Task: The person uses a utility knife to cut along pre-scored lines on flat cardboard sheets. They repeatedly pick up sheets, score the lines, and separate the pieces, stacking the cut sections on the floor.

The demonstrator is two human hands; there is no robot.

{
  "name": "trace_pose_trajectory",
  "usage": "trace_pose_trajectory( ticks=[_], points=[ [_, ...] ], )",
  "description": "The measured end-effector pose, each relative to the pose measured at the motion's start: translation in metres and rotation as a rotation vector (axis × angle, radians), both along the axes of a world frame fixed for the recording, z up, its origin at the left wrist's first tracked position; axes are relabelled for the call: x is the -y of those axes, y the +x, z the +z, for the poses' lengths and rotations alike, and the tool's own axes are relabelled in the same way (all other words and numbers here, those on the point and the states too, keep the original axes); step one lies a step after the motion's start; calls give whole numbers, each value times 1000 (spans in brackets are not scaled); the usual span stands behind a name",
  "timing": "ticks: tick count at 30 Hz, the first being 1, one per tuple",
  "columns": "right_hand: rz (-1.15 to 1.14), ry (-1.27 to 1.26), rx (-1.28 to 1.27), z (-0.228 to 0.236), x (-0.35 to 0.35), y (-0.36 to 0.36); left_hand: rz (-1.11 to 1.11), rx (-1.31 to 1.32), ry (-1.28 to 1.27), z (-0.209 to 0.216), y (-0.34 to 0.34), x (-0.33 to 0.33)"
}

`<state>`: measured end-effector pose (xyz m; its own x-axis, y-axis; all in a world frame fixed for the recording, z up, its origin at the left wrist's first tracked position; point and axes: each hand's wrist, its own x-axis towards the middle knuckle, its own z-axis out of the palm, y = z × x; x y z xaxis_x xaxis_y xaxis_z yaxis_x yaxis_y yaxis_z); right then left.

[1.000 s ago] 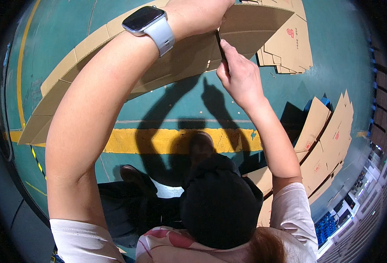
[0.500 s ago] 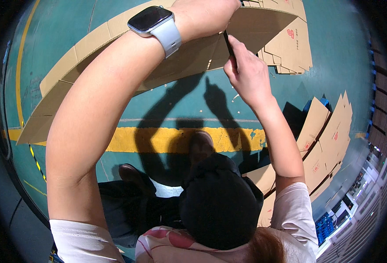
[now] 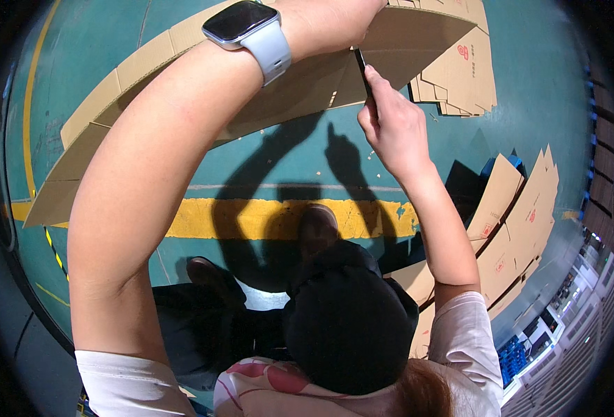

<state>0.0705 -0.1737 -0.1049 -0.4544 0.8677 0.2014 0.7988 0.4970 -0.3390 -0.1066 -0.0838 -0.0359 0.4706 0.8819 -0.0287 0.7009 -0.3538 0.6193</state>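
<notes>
Brown corrugated cardboard: one long creased sheet [image 3: 296, 94] spans the upper part of the view, ahead of the person and over the floor, its outline bowed by the lens. Fold lines cross its pale upper strip; the broad face below is shaded.

Left hand [image 3: 338, 26] lies over the sheet near the top of the view. Fingers mostly out of sight; cannot tell whether they are closed on the board. A smartwatch [image 3: 234, 22] with a pale strap sits on that wrist, screen dark.

Right hand [image 3: 398, 125] is closed around a slim black tool [image 3: 362, 73], index finger laid along it. The tool points up toward the left hand, its tip in front of the sheet's shaded face; contact with the board cannot be told.

Beyond the sheet's right end, a pile of flat cardboard [image 3: 465, 80] with red print lies on the green floor [image 3: 536, 125]. More flat cardboard [image 3: 519, 236] leans or lies at the right, near the right forearm. A yellow stripe [image 3: 189, 221] crosses the floor below the sheet, under arm shadows; a brown shoe [image 3: 318, 226] overlaps it.
</notes>
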Motion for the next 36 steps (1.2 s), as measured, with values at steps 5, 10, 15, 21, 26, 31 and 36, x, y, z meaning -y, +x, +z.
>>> trace_pose_trajectory(
  ticks=[5,10,15,21,26,31,36],
  points=[
    [-3,4,-4,0,5,1,-20,9,65,-8,0,-3],
    [-8,-27,23,3,11,3,-58,21,156,-9,-4,0],
    [-66,-176,-5,-43,56,25,-42,25,60,-3,-3,-2],
    [-156,-232,16,-132,63,45,-89,-14,-136,3,0,-11],
    [-336,-394,-781,-55,-3,-11,-107,-162,-287,-11,10,-23],
    [-456,-634,-1073,-50,-17,-18,-222,-256,-247,-5,10,-23],
    [-478,-647,-1154,-54,-15,-23,-240,-140,-375,-10,10,-25]
  ],
)
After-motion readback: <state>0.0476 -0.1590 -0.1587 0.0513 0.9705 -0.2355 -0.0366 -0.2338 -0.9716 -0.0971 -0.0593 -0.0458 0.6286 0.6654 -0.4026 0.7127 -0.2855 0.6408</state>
